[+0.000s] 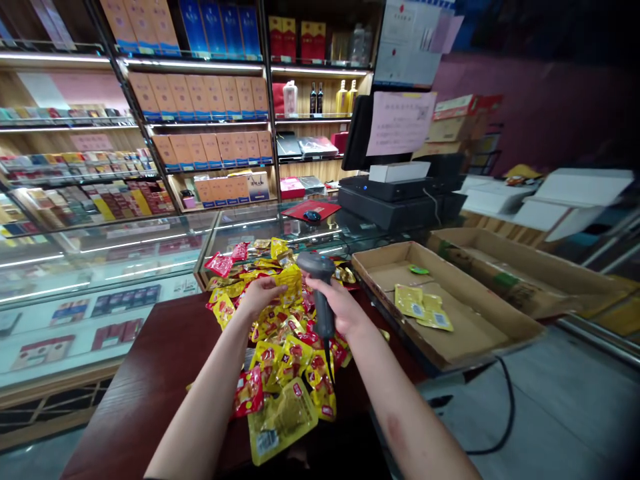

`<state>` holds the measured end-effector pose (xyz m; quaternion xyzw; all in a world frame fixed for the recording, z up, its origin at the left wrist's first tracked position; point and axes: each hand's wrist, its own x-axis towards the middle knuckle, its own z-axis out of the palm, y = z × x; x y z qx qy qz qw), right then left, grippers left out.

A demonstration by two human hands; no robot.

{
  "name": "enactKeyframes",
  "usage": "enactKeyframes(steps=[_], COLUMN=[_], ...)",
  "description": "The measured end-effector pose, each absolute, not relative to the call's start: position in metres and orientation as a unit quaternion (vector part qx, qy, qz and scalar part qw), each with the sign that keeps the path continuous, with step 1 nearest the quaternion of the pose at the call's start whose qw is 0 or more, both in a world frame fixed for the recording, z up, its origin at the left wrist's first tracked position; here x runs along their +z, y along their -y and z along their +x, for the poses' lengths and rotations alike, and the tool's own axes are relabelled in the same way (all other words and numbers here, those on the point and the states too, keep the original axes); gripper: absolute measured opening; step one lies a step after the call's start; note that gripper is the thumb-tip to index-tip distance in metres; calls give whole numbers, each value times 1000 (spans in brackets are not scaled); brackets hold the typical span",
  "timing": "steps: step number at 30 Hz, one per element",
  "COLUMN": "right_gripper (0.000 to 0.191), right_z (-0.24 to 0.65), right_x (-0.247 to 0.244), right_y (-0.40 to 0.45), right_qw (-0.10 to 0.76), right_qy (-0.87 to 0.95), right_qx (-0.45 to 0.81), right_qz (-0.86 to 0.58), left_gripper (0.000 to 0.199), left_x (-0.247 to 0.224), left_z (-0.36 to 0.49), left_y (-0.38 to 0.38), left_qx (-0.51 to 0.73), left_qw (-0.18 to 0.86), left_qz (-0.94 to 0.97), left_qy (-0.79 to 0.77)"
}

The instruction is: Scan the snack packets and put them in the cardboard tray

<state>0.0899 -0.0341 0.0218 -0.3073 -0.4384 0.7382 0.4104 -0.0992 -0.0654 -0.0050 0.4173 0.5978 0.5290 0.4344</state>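
On the head view I've got the left hand (263, 298) out over the heap of yellow and red snack packets (285, 347), fingers (277, 287) loosely curved and reaching into the yellow packets at the top of the pile; it's touching them, but I can't tell from here whether that grip is pinching one. The right hand (334, 308) has its grip pressed closed around the handle of a grey barcode scanner (315, 265), with the head up and the cord (330, 363) dropping down over the packets. The heap sits on the dark red wooden desk (145, 380), spilling towards me, with a large mustard-yellow packet (283, 420) at the near edge. To the right, a shallow cardboard tray (395, 257) holds a small overlapping group of yellow packets (424, 308) and a small green tag (419, 269). Judging by how things lie, only those few are across, and the bulk of the packets sits on the desk. A second cardboard tray (520, 267) lies beyond the first, and past the glass display counter (115, 250) I can see a till screen (357, 133) and shelves of boxed goods (200, 100).
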Motion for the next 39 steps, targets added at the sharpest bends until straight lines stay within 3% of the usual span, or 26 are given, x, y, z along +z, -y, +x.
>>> enactKeyframes(steps=[11,18,29,39], right_gripper=[27,23,23,23], right_z=[113,106,87,78], right_x=[18,9,5,-5], right_y=[28,53,79,80], right_qw=[417,352,357,367], right_qy=[444,569,579,591], right_qx=[735,636,623,598], right_qz=[-297,-385,-386,-398], left_gripper=[41,42,35,47], left_x=[6,20,36,39], left_z=[-106,-114,-124,-125], left_y=[23,2,-7,1], left_qx=[512,546,562,547], left_qw=[549,536,526,530], left_qz=[347,321,315,322], left_qy=[-562,-559,-555,-563])
